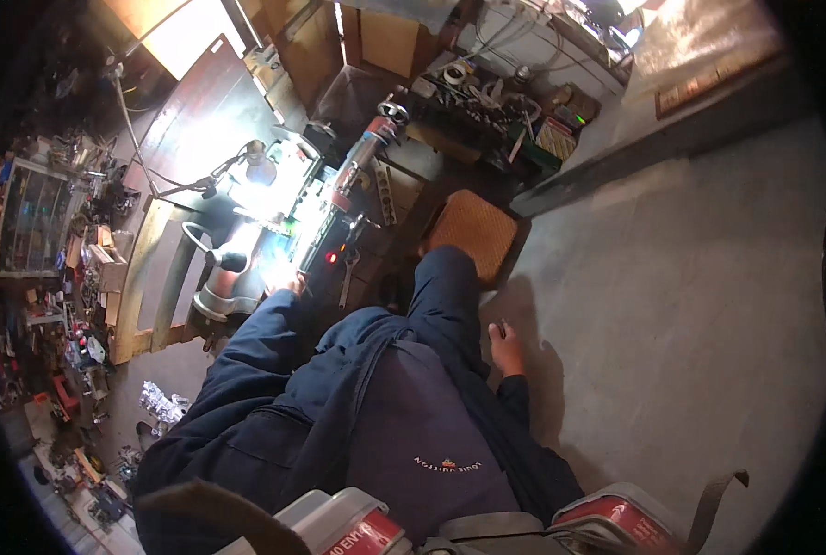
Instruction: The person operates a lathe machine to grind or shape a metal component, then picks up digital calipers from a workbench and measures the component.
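Note:
My left hand (286, 278) reaches to the near end of a brightly lit lathe (313, 222), beside its rounded grey housing (223, 301). Glare from a work lamp (257, 166) washes out its fingers, so what they touch is unclear. Off to my right, my right hand (505, 350) hangs low over the grey floor with curled fingers. A small dark thing shows at its fingertips, too small to name. A metal wrench (349, 277) lies along the lathe's near right side, close to a glowing red light (331, 258).
Past my knee stands a stool with a woven seat (473, 233). Tools crowd a bench (487, 102) at the back. Shelves of small parts and a glass-fronted cabinet (38, 217) fill the left side. The lathe's handwheel (392, 112) sticks out at its far end.

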Demonstrator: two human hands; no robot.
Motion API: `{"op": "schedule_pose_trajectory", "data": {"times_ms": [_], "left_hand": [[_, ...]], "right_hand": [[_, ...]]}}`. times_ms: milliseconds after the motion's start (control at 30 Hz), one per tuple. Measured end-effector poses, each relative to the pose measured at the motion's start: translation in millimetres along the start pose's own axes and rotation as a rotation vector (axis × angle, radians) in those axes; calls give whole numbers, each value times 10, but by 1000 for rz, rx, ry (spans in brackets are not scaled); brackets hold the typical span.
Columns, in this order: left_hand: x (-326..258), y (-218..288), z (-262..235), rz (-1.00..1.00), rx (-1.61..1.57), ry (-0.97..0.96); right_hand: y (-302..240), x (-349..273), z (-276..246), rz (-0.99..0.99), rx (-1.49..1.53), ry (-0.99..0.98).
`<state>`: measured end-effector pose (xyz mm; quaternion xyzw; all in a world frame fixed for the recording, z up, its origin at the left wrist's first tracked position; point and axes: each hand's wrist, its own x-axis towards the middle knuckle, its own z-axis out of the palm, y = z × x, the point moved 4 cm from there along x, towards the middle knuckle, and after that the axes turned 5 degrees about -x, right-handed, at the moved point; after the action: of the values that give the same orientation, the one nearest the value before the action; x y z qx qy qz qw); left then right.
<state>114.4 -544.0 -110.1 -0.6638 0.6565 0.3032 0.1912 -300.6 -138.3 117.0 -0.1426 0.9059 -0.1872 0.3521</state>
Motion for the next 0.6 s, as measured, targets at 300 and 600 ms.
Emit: {"op": "schedule_pose_trajectory", "data": {"times_ms": [300, 600], "left_hand": [[-711, 557, -43, -97, -235, 128], [-707, 664, -112, -184, -285, 140]], "right_hand": [[-710, 1150, -656, -191, -59, -28], [-2846, 2117, -465, -492, -270, -289]]}}
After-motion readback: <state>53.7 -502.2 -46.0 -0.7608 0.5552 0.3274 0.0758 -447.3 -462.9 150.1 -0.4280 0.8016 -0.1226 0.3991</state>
